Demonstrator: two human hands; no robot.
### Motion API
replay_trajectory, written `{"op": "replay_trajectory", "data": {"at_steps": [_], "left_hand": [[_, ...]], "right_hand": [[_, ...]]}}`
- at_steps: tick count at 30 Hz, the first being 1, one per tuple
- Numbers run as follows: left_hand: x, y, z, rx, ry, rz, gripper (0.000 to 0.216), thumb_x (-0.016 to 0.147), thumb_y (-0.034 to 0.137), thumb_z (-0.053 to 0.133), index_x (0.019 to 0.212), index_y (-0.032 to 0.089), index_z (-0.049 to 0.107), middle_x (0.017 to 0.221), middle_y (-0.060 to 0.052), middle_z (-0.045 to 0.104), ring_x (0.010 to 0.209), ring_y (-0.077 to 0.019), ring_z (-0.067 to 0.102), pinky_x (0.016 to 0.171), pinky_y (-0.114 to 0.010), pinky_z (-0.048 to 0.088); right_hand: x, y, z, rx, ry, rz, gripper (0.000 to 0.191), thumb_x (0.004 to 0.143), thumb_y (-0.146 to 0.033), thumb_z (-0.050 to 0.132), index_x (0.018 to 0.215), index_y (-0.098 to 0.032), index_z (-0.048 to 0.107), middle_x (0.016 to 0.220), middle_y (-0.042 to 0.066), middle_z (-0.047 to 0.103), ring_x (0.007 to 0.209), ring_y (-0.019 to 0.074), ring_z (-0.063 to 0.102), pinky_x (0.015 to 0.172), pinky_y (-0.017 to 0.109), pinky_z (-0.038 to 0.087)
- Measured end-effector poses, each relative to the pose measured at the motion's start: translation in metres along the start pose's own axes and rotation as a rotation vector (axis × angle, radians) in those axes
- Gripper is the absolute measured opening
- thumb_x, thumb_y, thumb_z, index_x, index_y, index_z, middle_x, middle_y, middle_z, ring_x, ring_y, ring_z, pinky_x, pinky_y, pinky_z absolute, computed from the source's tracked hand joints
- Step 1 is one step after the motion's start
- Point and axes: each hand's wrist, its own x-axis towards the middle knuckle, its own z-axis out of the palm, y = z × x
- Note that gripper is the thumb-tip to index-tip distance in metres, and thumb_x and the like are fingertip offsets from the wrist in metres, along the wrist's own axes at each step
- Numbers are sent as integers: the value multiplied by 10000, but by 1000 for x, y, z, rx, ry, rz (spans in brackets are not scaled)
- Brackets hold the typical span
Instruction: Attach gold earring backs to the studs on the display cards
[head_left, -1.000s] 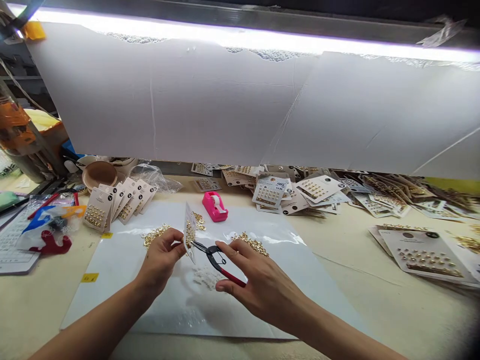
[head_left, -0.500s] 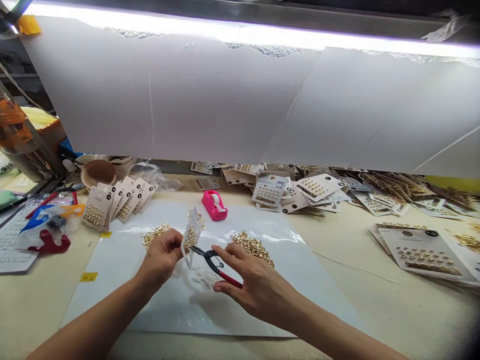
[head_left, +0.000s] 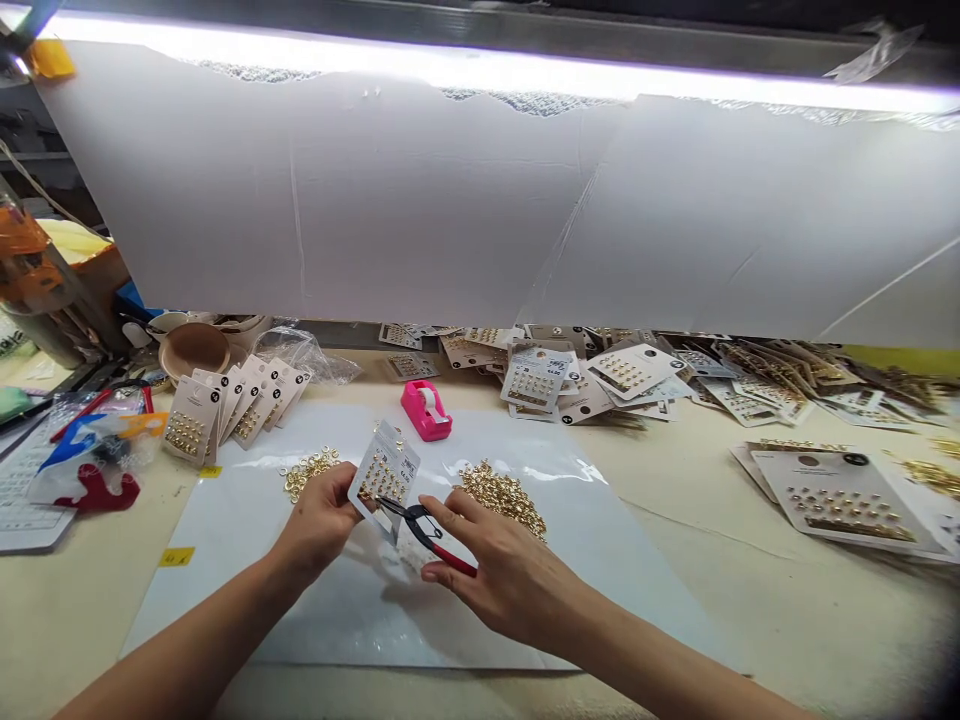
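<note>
Between the fingers of my left hand (head_left: 324, 515) is a white earring card (head_left: 387, 460) with rows of small gold studs, tilted with its back and price sticker toward me. My right hand (head_left: 506, 560) is closed around red-handled pliers (head_left: 452, 561), and their black jaws touch the lower part of the card. Whether the jaws grip a stud is too small to make out. Beneath the hands lies a white sheet (head_left: 315, 625). A pile of gold rings (head_left: 309, 470) sits left of the card, and a heap of small gold pieces (head_left: 504, 500) lies behind my right hand.
A pink tape dispenser (head_left: 426, 410) stands behind the card. Fanned earring cards (head_left: 192, 418) lean at the left beside a brown bowl (head_left: 195, 350). Many loose cards (head_left: 536, 378) pile along the back, with more cards (head_left: 844, 500) at right.
My left hand has turned the card from nearly edge-on to show more of its face and sticker. The pliers stay against its lower part.
</note>
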Motion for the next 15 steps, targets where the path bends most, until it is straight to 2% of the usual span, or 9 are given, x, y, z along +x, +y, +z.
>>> {"op": "replay_trajectory", "data": {"at_steps": [6, 8, 12, 15], "left_hand": [[2, -4, 1, -64, 19, -18, 222, 636, 325, 757, 790, 170, 722, 642, -11, 669, 593, -157, 560, 591, -269, 418], [3, -3, 1, -91, -11, -22, 207, 632, 331, 763, 755, 167, 729, 645, -19, 684, 633, -174, 593, 636, -282, 434], [4, 1, 1, -167, -181, -66, 237, 648, 326, 759, 814, 157, 743, 721, -57, 719, 804, -235, 647, 787, -343, 457], [4, 2, 2, -212, -205, -52, 265, 658, 339, 755, 840, 147, 742, 789, -80, 732, 895, -264, 646, 861, -386, 448]], "right_hand": [[-2, -3, 8, -35, 47, 0, 512, 853, -321, 542, 1323, -173, 400, 1043, 126, 580, 770, 224, 615, 656, 377, 528], [-3, -3, 9, -63, 49, 16, 526, 847, -326, 546, 1324, -160, 402, 1041, 134, 576, 769, 233, 608, 650, 390, 528], [-7, -2, 2, -16, 37, 32, 587, 830, -369, 569, 1357, -186, 387, 1093, 142, 552, 892, 268, 589, 722, 429, 524], [-13, 0, -9, 108, 45, 35, 582, 851, -380, 543, 1385, -243, 357, 1167, 125, 525, 989, 253, 573, 809, 410, 511]]}}
